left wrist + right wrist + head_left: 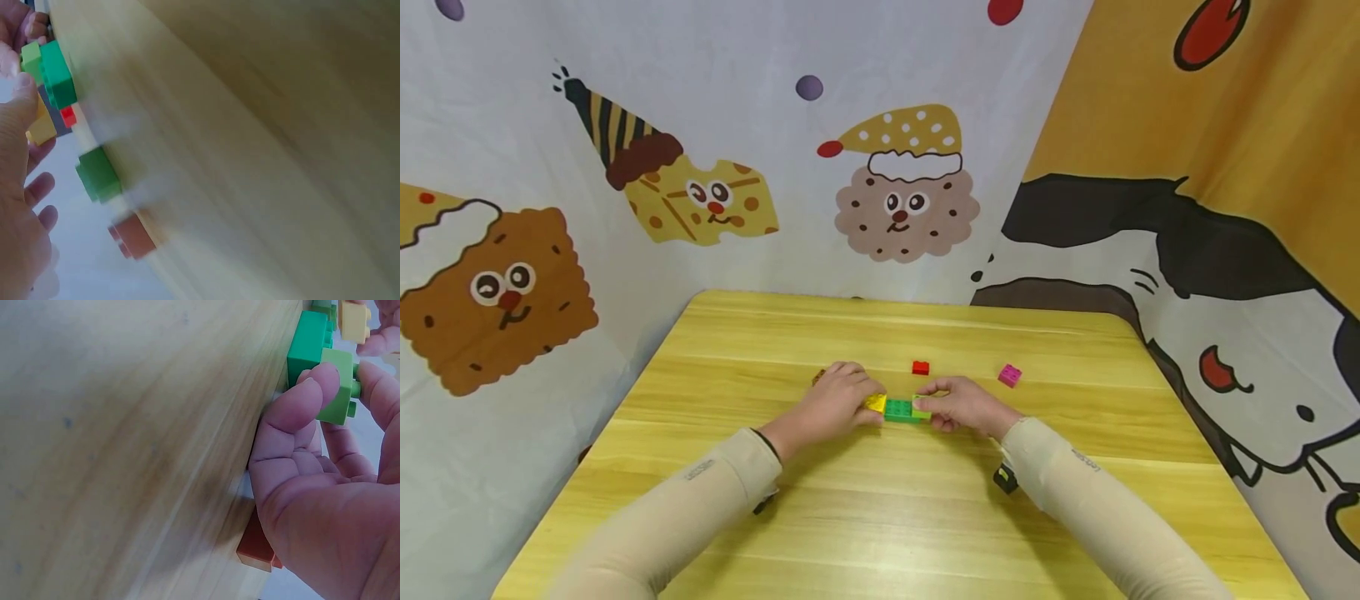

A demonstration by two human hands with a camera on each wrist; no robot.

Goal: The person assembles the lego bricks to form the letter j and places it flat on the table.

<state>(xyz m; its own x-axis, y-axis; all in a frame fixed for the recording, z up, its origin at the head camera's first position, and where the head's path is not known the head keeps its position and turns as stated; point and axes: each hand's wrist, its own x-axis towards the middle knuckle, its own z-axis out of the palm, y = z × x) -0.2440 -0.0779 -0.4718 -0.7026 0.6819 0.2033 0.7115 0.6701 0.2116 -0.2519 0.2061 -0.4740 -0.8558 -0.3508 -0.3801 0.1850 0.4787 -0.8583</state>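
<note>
Between the hands a long green brick (901, 411) lies on the table, studs up. My left hand (841, 397) pinches a yellow brick (876, 402) between thumb and fingers, at the green brick's left end. In the left wrist view the yellow brick (42, 125) appears just beside that end. My right hand (964, 406) grips a light green brick (921, 406) over the right end of the long one. Thumb and fingers hold the light green brick (337, 387) by its sides in the right wrist view, where it overlaps the long green brick (307, 344).
Beyond the hands sit a red brick (921, 367) and, farther right, a magenta brick (1010, 375). A brown brick (817, 377) peeks out behind the left hand. Another green brick (99, 175) stands near the brown one in the left wrist view. A printed curtain (722, 275) borders the table.
</note>
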